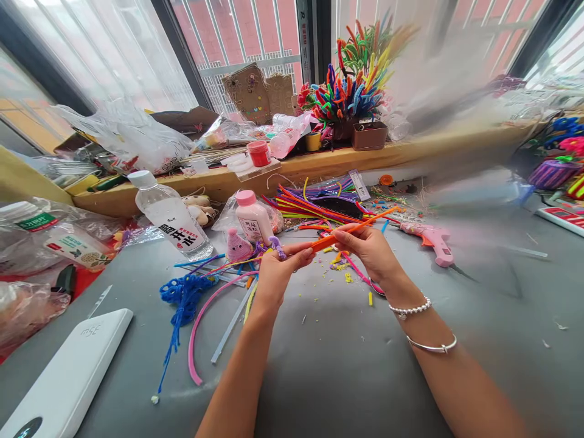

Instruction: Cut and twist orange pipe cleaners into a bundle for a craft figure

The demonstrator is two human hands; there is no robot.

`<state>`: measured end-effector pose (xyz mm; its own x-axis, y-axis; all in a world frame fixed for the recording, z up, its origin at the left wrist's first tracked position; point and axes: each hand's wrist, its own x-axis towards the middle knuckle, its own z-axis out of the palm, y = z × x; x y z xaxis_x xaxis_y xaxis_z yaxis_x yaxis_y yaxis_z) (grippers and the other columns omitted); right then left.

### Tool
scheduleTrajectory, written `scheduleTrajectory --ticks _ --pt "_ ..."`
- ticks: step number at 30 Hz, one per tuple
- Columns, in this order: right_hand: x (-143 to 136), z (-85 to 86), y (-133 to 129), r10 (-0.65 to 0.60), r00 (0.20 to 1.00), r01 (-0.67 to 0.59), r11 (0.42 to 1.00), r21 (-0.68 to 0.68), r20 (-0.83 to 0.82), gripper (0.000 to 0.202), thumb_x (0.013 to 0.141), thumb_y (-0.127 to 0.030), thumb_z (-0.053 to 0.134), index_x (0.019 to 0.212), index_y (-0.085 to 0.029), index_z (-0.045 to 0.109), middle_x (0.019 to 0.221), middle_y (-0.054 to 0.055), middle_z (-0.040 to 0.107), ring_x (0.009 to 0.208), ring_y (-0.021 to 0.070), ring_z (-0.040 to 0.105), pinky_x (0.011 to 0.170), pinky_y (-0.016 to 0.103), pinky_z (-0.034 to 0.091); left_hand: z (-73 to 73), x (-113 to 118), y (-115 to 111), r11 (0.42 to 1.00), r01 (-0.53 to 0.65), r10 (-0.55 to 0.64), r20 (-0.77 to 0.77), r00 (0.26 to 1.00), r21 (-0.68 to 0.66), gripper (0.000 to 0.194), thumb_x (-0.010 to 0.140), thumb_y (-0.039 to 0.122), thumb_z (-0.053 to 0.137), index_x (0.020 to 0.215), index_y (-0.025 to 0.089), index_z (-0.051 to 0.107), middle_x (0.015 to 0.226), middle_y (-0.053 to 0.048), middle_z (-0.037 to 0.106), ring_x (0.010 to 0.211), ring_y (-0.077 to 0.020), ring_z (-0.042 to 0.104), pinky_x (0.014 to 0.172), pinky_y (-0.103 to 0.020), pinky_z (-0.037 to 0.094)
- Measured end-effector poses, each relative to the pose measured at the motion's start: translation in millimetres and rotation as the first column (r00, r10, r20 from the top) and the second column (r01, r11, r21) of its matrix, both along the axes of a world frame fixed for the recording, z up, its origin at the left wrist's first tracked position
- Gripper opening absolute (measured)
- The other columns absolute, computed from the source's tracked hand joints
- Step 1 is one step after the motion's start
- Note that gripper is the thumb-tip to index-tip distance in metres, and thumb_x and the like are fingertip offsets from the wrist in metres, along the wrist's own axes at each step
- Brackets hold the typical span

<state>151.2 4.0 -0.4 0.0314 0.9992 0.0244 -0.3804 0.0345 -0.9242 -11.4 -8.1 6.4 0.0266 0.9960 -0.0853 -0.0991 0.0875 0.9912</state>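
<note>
Several orange pipe cleaners [325, 242] are stretched between my two hands above the grey table. My left hand [279, 271] pinches their left end, beside a small purple piece [276, 246]. Closed around them further right is my right hand [365, 246], and their thin tips stick out past it toward the upper right. Under and behind the hands lie yellow scraps [348, 277] and a pink strip [356, 271]. A pile of coloured pipe cleaners [296, 204] sits behind.
A pink glue gun [433, 238] lies on the right. To the left are a water bottle [171, 216], a pink-capped bottle [253, 219], blue yarn [185, 298] and a white power bank [73, 371]. A wooden ledge [319, 159] with clutter runs along the back.
</note>
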Motion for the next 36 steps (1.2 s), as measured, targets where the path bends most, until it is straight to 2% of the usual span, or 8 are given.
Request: scheduleTrajectory --ticks 4,8,13,17,23,30,36 --pt "5.0 -2.6 2.2 -0.015 0.999 0.015 1.000 -0.002 -0.029 0.019 0.055 -0.029 0.073 0.066 -0.017 0.065 0.064 -0.002 0.065 0.056 0.0092 0.060 0.064 0.025 0.051 1.9 -5.7 0.9 0.999 -0.023 0.024 -0.024 0.999 0.022 0.027 0.053 0.027 0.073 0.075 0.013 0.069 0.066 -0.004 0.068 0.064 -0.0133 0.062 0.070 -0.026 0.050" --pt "13.8 -5.1 6.8 -0.063 0.996 0.065 0.998 0.021 -0.065 0.018 0.055 -0.030 0.073 0.066 -0.018 0.065 0.064 -0.001 0.066 0.060 0.0107 0.062 0.068 0.025 0.052 7.7 -12.9 1.6 0.995 -0.094 0.096 -0.042 0.995 0.038 0.027 0.050 0.026 0.074 0.072 0.012 0.069 0.064 -0.003 0.067 0.062 -0.0132 0.062 0.067 -0.025 0.050" --pt "18.9 -3.4 9.6 -0.170 0.981 0.170 0.985 -0.007 -0.095 0.020 0.049 -0.029 0.075 0.062 -0.018 0.064 0.062 -0.001 0.066 0.057 0.0117 0.063 0.067 0.027 0.053 11.7 -15.3 0.8 0.989 -0.147 0.148 -0.040 0.988 0.027 0.028 0.049 0.026 0.074 0.073 0.012 0.069 0.061 -0.003 0.067 0.061 -0.0134 0.062 0.066 -0.025 0.050" --pt "18.6 -2.3 9.4 -0.181 0.978 0.181 0.983 -0.015 -0.106 0.020 0.047 -0.028 0.076 0.060 -0.017 0.065 0.059 -0.002 0.065 0.053 0.0104 0.061 0.065 0.026 0.054 10.9 -15.2 1.3 0.989 -0.149 0.149 -0.025 0.988 0.025 0.028 0.048 0.025 0.074 0.072 0.012 0.069 0.061 -0.003 0.067 0.060 -0.0124 0.062 0.067 -0.025 0.050" --pt "18.4 -5.6 10.1 -0.131 0.990 0.126 0.989 0.072 0.057 0.017 0.053 -0.026 0.073 0.066 -0.016 0.067 0.062 0.001 0.067 0.058 0.0123 0.063 0.068 0.030 0.053 7.2 -22.2 5.4 0.984 -0.165 0.169 -0.055 0.984 0.071 0.029 0.050 0.028 0.073 0.074 0.012 0.069 0.067 -0.004 0.068 0.066 -0.0147 0.063 0.069 -0.025 0.050" --pt "16.5 -9.5 12.2 -0.278 0.953 0.267 0.958 0.100 0.118 0.018 0.056 -0.029 0.071 0.067 -0.016 0.067 0.060 0.001 0.066 0.053 0.0137 0.062 0.059 0.030 0.054 8.2 -18.9 4.1 0.987 -0.147 0.151 -0.066 0.986 0.058 0.030 0.049 0.028 0.074 0.073 0.011 0.069 0.063 -0.004 0.067 0.064 -0.0159 0.063 0.068 -0.028 0.051" --pt "17.0 -8.0 11.3 -0.336 0.936 0.327 0.941 0.092 0.104 0.022 0.057 -0.035 0.071 0.064 -0.014 0.065 0.054 0.000 0.063 0.047 0.0115 0.059 0.053 0.026 0.052 8.9 -20.5 3.7 0.993 -0.116 0.117 -0.071 0.991 0.031 0.028 0.049 0.027 0.074 0.073 0.012 0.069 0.064 -0.004 0.068 0.064 -0.0145 0.064 0.067 -0.025 0.050"
